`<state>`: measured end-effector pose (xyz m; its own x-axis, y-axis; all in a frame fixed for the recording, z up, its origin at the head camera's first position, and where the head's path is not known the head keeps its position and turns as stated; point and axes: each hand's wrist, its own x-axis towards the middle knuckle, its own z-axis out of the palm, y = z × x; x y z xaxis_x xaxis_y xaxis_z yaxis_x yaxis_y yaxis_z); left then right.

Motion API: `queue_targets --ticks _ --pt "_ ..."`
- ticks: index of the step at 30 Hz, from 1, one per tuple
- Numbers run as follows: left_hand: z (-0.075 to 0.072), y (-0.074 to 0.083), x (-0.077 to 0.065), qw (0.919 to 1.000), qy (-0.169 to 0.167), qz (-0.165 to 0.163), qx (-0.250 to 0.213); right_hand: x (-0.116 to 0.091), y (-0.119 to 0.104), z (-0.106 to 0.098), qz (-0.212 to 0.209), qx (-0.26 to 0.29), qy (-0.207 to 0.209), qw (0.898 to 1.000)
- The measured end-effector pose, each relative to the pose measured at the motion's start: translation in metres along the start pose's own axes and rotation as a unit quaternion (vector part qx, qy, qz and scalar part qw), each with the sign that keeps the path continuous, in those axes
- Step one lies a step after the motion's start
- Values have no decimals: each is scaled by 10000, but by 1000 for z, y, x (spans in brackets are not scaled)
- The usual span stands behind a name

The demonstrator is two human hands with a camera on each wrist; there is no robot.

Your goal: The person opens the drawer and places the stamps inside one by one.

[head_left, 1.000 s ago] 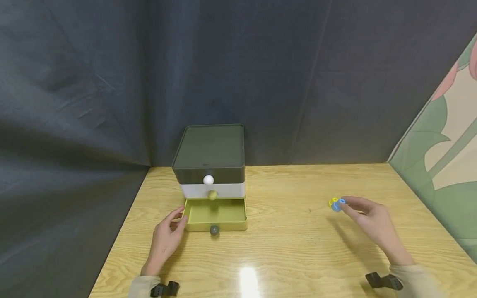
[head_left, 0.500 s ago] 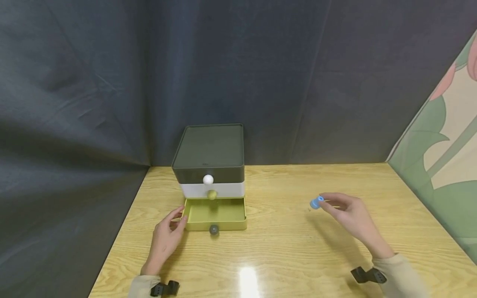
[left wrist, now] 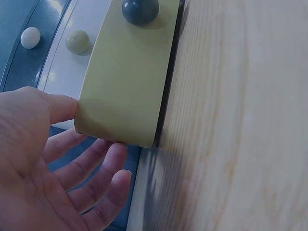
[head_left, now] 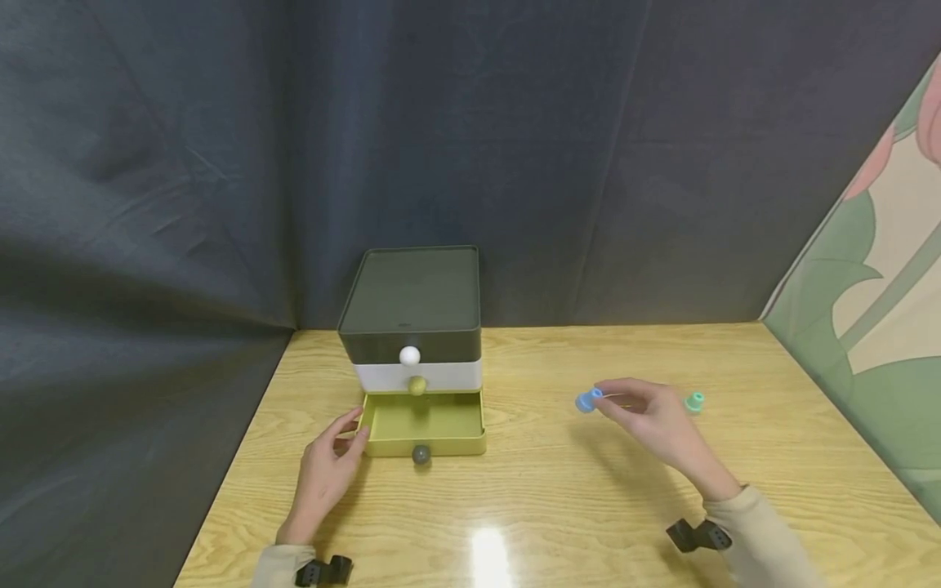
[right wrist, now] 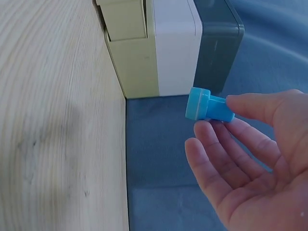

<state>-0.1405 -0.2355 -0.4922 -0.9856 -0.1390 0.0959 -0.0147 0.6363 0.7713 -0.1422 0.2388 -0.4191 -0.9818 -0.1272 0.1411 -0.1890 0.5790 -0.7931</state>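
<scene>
My right hand (head_left: pixel 654 425) pinches a small blue toy stamp (right wrist: pixel 207 106) between thumb and fingertips, held above the table right of the drawer unit. The stamp's wide end points away from the palm in the right wrist view. A green one (head_left: pixel 694 403) of like shape stands on the table behind that hand. At the left, my left hand (head_left: pixel 327 469) holds the left front corner of the pulled-out bottom drawer (head_left: pixel 426 447), thumb at its edge and fingers along its side. This olive-yellow drawer has a dark round knob (left wrist: pixel 140 10) and a bare floor.
The drawer unit has a dark top tier (head_left: pixel 419 290) with a white knob and a white middle tier (head_left: pixel 378 377) with an olive knob, both closed. Dark cloth (head_left: pixel 515 163) hangs behind and at the left. A floral panel (head_left: pixel 882 327) borders the table's right side.
My right hand has moved left with the blue stamp, uncovering the green one. A yellow piece seen beside the blue stamp earlier is now out of sight. The left hand stays put.
</scene>
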Motion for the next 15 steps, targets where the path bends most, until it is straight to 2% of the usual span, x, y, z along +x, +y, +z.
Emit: queue_targets --ticks 15 --pt "0 0 -1 10000 20 -25 -47 17 -18 36 -203 348 -264 9988"
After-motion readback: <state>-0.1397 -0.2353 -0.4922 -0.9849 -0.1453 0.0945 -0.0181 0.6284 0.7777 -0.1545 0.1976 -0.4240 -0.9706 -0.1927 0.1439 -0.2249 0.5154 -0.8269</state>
